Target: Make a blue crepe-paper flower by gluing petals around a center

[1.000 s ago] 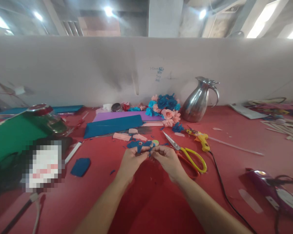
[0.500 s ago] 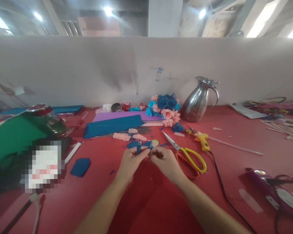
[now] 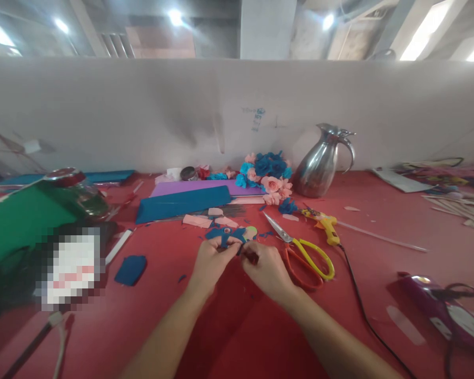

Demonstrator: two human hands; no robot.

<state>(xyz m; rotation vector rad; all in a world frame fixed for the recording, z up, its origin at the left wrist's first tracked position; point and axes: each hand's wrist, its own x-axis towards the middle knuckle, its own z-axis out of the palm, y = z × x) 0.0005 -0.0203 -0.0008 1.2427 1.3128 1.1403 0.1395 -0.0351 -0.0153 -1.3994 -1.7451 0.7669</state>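
Red tabletop (image 3: pixel 237 331) is running back to a pale partition (image 3: pixel 142 110) bearing handwritten marks. Your left hand (image 3: pixel 212 261) is closing thumb against forefinger, pinching a small dark blue piece (image 3: pixel 241 247) between your two hands; your fingers are hiding most of it. Your right hand (image 3: pixel 267 267) is curling in at the piece's right end, fingers well bent; whether it is gripping, you are not showing clearly enough to tell. Blue scraps (image 3: pixel 217 233) are lying just beyond your left fingers, with pink offcuts (image 3: pixel 197 221) behind them. Scissors (image 3: pixel 287 239) are lying open just beside your right hand, crowding that side. Farther right, a yellow glue gun (image 3: pixel 329 230) is trailing its cord. Paper flowers (image 3: pixel 270 171) are sitting beside a metal jug (image 3: pixel 318 166) ahead of you.
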